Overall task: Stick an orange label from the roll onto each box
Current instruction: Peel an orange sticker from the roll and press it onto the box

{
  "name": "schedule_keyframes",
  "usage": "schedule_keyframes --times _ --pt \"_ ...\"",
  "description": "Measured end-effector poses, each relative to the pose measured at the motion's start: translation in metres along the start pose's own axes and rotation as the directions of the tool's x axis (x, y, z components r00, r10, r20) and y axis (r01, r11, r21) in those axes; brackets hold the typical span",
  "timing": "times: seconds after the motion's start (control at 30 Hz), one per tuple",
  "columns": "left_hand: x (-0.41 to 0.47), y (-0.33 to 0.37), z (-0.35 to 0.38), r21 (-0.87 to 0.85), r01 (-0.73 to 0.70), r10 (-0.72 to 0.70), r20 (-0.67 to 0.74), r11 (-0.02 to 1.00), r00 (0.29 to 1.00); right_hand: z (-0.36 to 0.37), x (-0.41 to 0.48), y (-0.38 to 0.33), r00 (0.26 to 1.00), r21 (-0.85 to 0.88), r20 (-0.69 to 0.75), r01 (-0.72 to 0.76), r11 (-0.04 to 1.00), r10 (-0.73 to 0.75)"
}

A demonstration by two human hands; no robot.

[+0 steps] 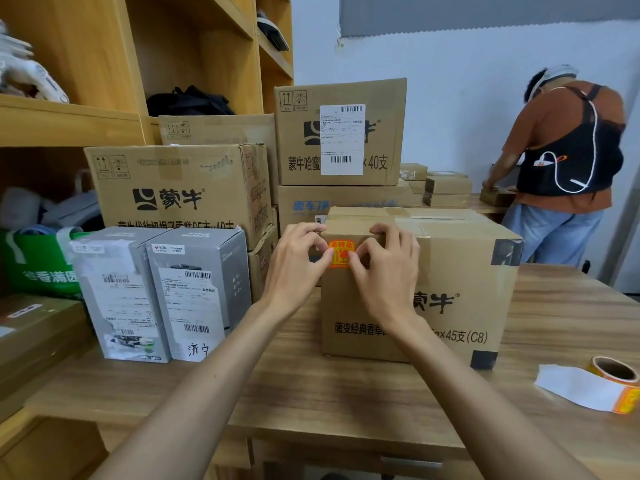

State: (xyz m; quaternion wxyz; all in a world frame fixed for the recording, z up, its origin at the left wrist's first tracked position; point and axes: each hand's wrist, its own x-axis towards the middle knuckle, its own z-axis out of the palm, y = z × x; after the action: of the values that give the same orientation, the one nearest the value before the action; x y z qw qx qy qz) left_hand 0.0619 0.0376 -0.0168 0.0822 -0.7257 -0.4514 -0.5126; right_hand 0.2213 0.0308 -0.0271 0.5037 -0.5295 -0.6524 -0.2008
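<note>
2 grey boxes (162, 292) stand at the left of the desk (346, 393); no orange label shows on their visible faces. Left grip (298, 268): fingers curled at the top corner of the brown box (460, 268), thumb on the orange label (341, 253), probably bracing while smoothing. The label sits high on the front face near the left edge: bright orange, red print, apparently flat. Right grip (384, 271): fingers hooked over the top edge, thumb pressing the label's right side. The label roll (613, 372) lies well apart at the right, backing strip trailing.
</note>
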Motion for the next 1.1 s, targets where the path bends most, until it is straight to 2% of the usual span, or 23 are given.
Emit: schedule_keyframes --times 0.2,0.3,0.37,0.5,0.6,0.77,0.93,1.1 --pt "0.002 0.005 -0.008 -0.076 0.053 -0.048 0.060 0.996 0.997 -0.010 0.010 0.002 0.999 -0.108 -0.010 0.048 0.993 -0.049" --pt "0.006 0.002 -0.016 -0.169 0.151 -0.098 0.287 0.974 0.953 -0.015 0.019 0.009 0.992 -0.103 0.043 0.121 0.987 -0.117" --pt "0.007 -0.003 -0.018 -0.138 0.182 -0.118 0.378 0.974 0.918 -0.017 0.023 0.016 0.979 -0.093 0.145 0.154 0.984 -0.140" --pt "0.006 -0.003 -0.019 -0.135 0.182 -0.124 0.352 0.974 0.928 -0.026 0.027 0.032 0.947 -0.011 0.266 0.188 0.982 -0.178" --pt "0.005 0.002 -0.020 -0.162 0.172 -0.118 0.299 0.972 0.947 -0.035 0.028 0.040 0.951 0.067 0.250 0.168 0.983 -0.180" --pt "0.007 0.006 -0.019 -0.180 0.175 -0.117 0.290 0.968 0.950 -0.038 0.029 0.045 0.967 0.126 0.200 0.131 0.983 -0.154" --pt "0.012 0.009 -0.019 -0.268 0.253 -0.177 0.278 0.929 0.944 -0.032 0.030 0.046 0.972 0.152 0.191 0.110 0.982 -0.138" --pt "0.007 0.011 -0.025 -0.262 0.229 -0.138 0.323 0.937 0.936 -0.034 0.024 0.051 0.957 0.129 0.210 0.175 0.976 -0.199"
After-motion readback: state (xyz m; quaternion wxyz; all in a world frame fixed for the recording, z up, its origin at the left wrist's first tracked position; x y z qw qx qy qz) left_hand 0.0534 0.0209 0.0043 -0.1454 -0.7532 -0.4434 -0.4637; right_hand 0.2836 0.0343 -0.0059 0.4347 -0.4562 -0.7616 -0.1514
